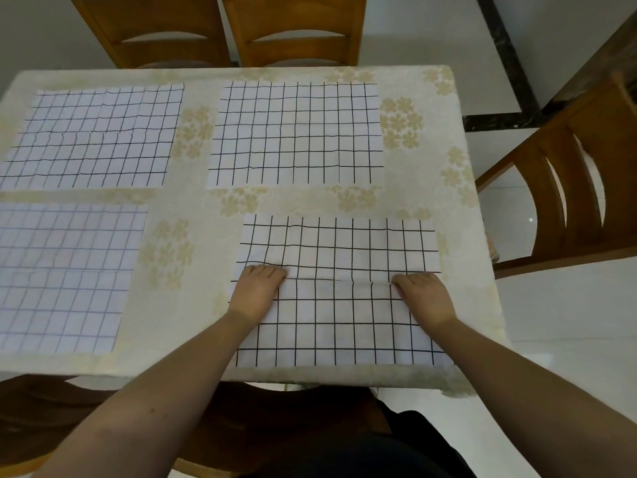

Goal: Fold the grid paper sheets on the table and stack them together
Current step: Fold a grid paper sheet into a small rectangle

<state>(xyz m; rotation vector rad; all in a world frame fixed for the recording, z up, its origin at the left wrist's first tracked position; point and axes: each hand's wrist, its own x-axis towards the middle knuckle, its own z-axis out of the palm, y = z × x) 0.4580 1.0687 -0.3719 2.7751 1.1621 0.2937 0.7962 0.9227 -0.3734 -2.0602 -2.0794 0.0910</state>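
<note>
Four white grid paper sheets lie on the table [193,201]. My hands are on the near-right sheet [344,243]. My left hand [256,291] grips its left side and my right hand [422,294] its right side, fingers curled at mid-height. A raised edge or crease runs across the sheet between the two hands. The grid lines above and below it do not line up. The other sheets lie flat and unfolded: far right [296,132], far left [96,136] and near left [65,277].
A cream flowered cloth covers the table. Two wooden chairs [162,32] [293,29] stand at the far side, another wooden chair [568,188] at the right. The near-right sheet reaches almost to the table's front edge. The floor around is pale tile.
</note>
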